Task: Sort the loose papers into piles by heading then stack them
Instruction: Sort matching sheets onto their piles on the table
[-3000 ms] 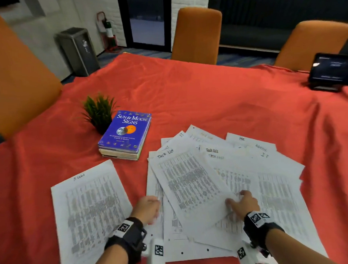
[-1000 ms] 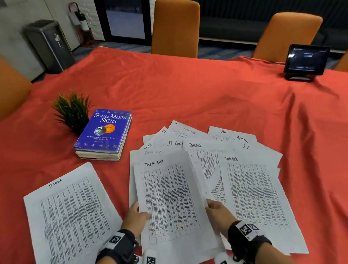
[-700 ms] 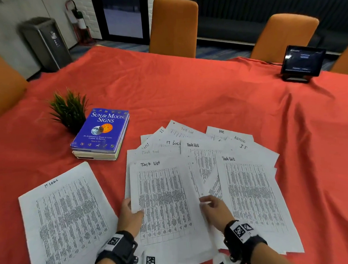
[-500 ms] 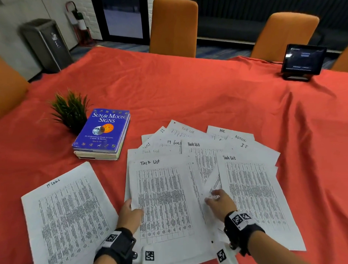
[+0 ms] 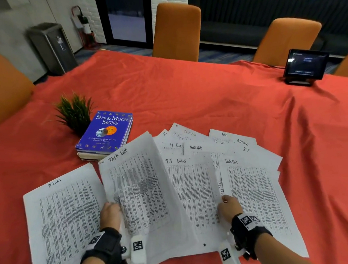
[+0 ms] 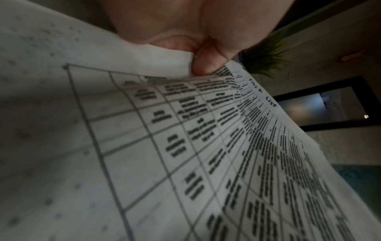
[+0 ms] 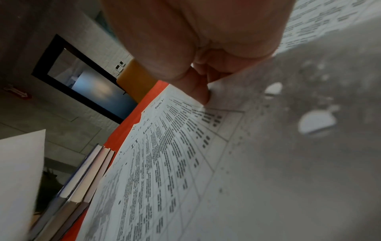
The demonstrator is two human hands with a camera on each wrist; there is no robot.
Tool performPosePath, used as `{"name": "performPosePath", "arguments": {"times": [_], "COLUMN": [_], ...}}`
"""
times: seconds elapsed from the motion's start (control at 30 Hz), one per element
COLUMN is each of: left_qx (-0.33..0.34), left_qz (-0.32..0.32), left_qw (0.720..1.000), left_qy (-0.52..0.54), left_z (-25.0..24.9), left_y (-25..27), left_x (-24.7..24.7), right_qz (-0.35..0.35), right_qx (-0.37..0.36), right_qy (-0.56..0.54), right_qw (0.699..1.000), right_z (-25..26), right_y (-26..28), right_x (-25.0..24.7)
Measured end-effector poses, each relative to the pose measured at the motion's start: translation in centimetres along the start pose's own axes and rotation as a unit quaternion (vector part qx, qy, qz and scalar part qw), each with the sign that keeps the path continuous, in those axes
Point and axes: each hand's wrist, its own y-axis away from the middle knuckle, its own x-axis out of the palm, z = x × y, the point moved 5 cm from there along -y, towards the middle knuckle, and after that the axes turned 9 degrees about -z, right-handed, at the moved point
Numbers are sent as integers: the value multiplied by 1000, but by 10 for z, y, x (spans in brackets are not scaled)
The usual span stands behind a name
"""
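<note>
My left hand (image 5: 111, 213) pinches the left edge of a sheet headed Task List (image 5: 139, 186) and holds it lifted and tilted above the pile; the left wrist view shows thumb and finger (image 6: 204, 65) closed on that sheet (image 6: 206, 146). Under it lies a sheet headed I.T Logs (image 5: 194, 191). My right hand (image 5: 228, 207) has curled fingers pinching that sheet's right edge (image 7: 164, 154). A single IT Logs sheet (image 5: 66, 214) lies apart at the left. Another Task List sheet (image 5: 253, 192) lies at the right, with several fanned papers (image 5: 200, 142) behind.
A blue book (image 5: 106, 131) and a small green plant (image 5: 75, 110) sit left of the papers. A tablet on a stand (image 5: 305, 64) is at the far right. Orange chairs (image 5: 177, 30) line the far edge of the red tablecloth (image 5: 187, 90).
My left hand has lifted the front Task List sheet and swung it leftward, uncovering the I.T Logs sheet. My right hand has shifted right to that sheet's edge.
</note>
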Motion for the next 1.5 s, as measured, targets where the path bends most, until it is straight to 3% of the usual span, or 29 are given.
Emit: {"name": "performPosePath", "arguments": {"times": [0.13, 0.27, 0.47, 0.6, 0.7, 0.83, 0.93, 1.07, 1.17, 1.3, 1.4, 1.5], "left_qx": [54, 65, 57, 35, 40, 28, 33, 125, 231, 313, 319, 343], "left_qz": [52, 106, 105, 100, 102, 125, 188, 251, 225, 173, 116, 100], "left_qw": [994, 977, 970, 974, 981, 992, 977, 948, 933, 915, 931, 923], "left_qy": [-85, -174, -210, -200, -161, -7, 92, 148, 158, 188, 136, 139], "left_z": [-5, -3, -3, 4, -2, -33, -69, -129, -157, -167, -160, -142], "left_y": [11, 33, 48, 40, 37, 34, 44, 71, 78, 93, 109, 112], "left_x": [26, 53, 61, 62, 61, 51, 50, 50, 49, 45, 40, 35], "right_qz": [35, 79, 112, 114, 81, 76, 81, 75, 23, -74, -93, -88], "right_qx": [-3, -19, 10, -74, -136, -227, -266, -309, -331, -339, -333, -334], "right_qy": [-48, -50, -80, -51, -68, -195, -245, -266, -240, -280, -355, -375], "right_qw": [998, 995, 990, 989, 985, 951, 929, 910, 912, 895, 868, 860], "right_z": [4, 4, 13, 28, 39, 73, 94, 116, 123, 132, 142, 144], "right_y": [8, 13, 26, 37, 40, 57, 72, 87, 85, 81, 88, 95], "right_x": [6, 15, 28, 33, 26, -7, -31, -54, -63, -72, -69, -56]}}
